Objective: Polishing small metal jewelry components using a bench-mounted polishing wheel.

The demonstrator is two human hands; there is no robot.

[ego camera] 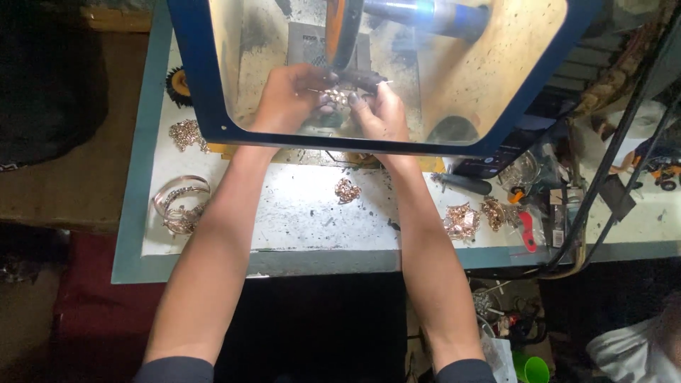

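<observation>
Both hands work behind a blue-framed clear shield, pressing a small rose-gold ornamental piece up toward the orange-rimmed polishing wheel that hangs from a blue spindle. The left hand grips the piece from its left side, fingers curled around it; the right hand pinches it from the right, its dark-stained fingertips just beside the metal. The piece sits between the two hands, directly under the wheel — whether it touches the rim cannot be told through the dusty shield.

On the white, smudged workbench lie more rose-gold pieces: one small one between the forearms, a cluster to the right near a red-handled tool, a stack of bangles at the left, and another ornament above them. A small round brush wheel rests at the bench's far left edge.

The risk, as I judge it, lies in how close the fingertips are to the wheel. The piece is small and openwork — if the wheel catches an edge it could be snatched from the grip and flung, or drag a fingertip against the rim. Pressing too hard could also bend the piece's thin metal.
</observation>
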